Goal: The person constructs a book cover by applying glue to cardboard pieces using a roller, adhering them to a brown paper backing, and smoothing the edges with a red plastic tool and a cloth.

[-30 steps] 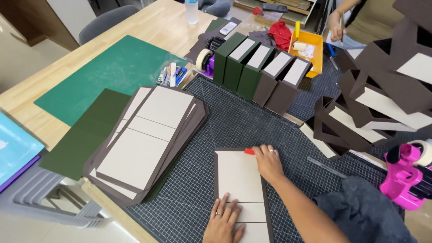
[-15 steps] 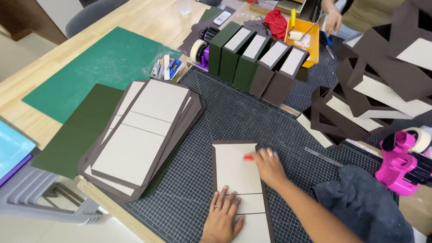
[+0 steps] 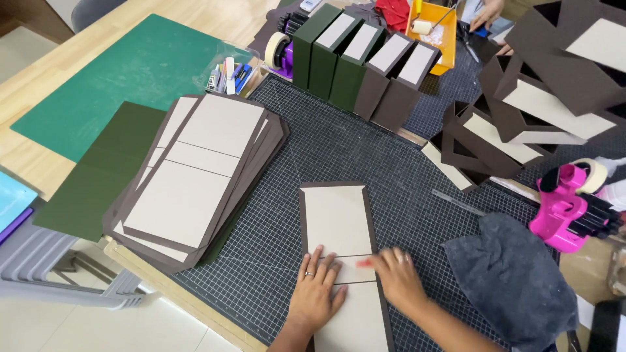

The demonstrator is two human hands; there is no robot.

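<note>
The right hand (image 3: pixel 399 279) has slid down the long grey-and-brown board cover (image 3: pixel 339 228) on the dark gridded cutting mat (image 3: pixel 339 150), pinching a small red tool (image 3: pixel 364 263); the left hand (image 3: pixel 317 291), fingers spread, presses the cover flat.

Both hands lie low and close together, left hand (image 3: pixel 317 292) flat with fingers spread, right hand (image 3: pixel 396 279) blurred.

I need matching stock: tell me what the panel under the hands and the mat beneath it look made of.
Panel: apparently matte grey board on dark brown paper; brown border shows, corners look cut.
Mat: probably soft plastic cutting mat; dark, dull, with a pale printed grid.
</note>
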